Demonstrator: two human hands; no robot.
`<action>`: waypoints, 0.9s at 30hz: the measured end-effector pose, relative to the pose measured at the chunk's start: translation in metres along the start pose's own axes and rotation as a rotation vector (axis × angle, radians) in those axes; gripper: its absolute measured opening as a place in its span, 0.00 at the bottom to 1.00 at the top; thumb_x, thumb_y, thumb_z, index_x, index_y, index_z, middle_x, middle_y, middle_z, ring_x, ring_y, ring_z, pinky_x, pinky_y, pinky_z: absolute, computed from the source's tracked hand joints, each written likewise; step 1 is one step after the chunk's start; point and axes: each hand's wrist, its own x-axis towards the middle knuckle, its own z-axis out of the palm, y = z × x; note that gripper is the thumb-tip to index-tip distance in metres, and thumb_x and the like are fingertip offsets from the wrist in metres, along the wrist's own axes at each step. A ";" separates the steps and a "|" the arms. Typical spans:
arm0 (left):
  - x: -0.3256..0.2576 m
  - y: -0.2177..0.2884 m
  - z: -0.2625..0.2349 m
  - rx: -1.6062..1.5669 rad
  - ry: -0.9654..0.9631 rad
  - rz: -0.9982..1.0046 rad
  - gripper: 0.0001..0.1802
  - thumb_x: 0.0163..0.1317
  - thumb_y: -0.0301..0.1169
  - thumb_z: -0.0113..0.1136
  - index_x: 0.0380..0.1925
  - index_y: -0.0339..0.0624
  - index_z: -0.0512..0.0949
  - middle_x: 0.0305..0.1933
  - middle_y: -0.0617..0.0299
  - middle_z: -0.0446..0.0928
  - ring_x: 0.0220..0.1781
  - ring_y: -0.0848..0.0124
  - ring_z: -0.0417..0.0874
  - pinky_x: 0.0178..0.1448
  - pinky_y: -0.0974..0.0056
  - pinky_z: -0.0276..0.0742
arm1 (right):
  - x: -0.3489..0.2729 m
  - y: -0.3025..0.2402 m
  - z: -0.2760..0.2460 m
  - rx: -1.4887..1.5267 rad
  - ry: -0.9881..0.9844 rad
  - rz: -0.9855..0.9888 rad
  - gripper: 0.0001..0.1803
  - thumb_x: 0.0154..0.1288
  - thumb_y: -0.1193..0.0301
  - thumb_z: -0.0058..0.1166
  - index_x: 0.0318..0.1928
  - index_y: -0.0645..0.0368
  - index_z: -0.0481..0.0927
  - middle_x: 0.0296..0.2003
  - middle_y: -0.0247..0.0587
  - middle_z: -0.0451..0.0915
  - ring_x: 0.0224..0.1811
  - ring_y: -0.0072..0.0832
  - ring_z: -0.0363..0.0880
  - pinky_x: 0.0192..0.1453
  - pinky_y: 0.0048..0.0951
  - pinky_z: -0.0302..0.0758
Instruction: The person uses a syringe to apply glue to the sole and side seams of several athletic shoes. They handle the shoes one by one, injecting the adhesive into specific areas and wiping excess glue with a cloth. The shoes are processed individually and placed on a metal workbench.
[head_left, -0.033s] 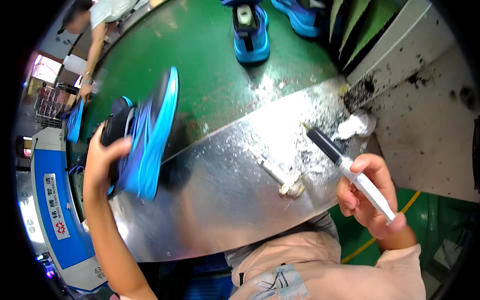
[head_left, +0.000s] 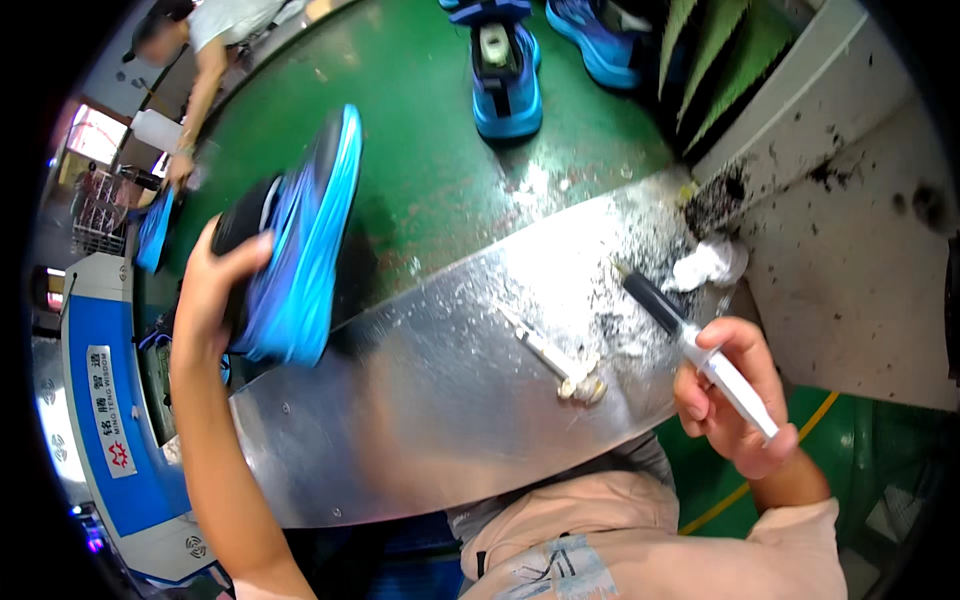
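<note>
My left hand (head_left: pixel 212 285) is closed around the heel and opening of a blue and black sneaker (head_left: pixel 305 265). It is held up, slightly blurred, with its sole side to the right and its toe pointing away from me. In my right hand (head_left: pixel 745 405) is a syringe (head_left: pixel 655 303) with black fluid in its barrel. My thumb and fingers grip its white plunger end. The syringe's thin tip points far left, above the smudged metal plate (head_left: pixel 430 400), apart from the sneaker. Another syringe (head_left: pixel 545 350) lies on the plate, with pale residue at its near end.
Two more blue sneakers (head_left: pixel 507 95) (head_left: pixel 600 45) stand on the green surface (head_left: pixel 410 130) at the back. Crumpled white material (head_left: pixel 710 262) lies by a stained grey machine wall (head_left: pixel 850 270) with green flaps (head_left: pixel 715 75). At the far left, a co-worker's hand (head_left: pixel 180 168) touches another shoe (head_left: pixel 155 230).
My left hand has moved the sneaker a little away from me. The syringe in my right hand has shifted slightly right and nearer. Both hands keep their hold.
</note>
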 end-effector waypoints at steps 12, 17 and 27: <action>0.086 -0.049 0.034 0.904 0.713 0.665 0.40 0.35 0.42 0.76 0.53 0.45 0.74 0.49 0.51 0.78 0.51 0.52 0.78 0.55 0.53 0.73 | -0.036 0.028 -0.026 -0.005 0.200 0.084 0.49 0.45 0.37 0.65 0.56 0.56 0.59 0.30 0.35 0.68 0.24 0.15 0.64 0.21 0.12 0.66; 0.012 -0.106 -0.108 0.827 0.677 -0.166 0.51 0.28 0.41 0.81 0.55 0.34 0.68 0.52 0.43 0.77 0.55 0.51 0.78 0.59 0.57 0.72 | -0.026 0.033 -0.027 0.025 0.081 0.164 0.44 0.45 0.51 0.72 0.57 0.53 0.61 0.31 0.34 0.68 0.27 0.14 0.63 0.22 0.11 0.61; -0.168 -0.047 -0.034 0.755 0.002 0.230 0.51 0.26 0.23 0.74 0.60 0.49 0.66 0.40 0.50 0.80 0.44 0.55 0.83 0.53 0.58 0.75 | -0.024 0.025 -0.022 -0.422 -0.139 0.169 0.54 0.42 0.39 0.68 0.63 0.59 0.61 0.34 0.29 0.67 0.31 0.15 0.61 0.32 0.16 0.57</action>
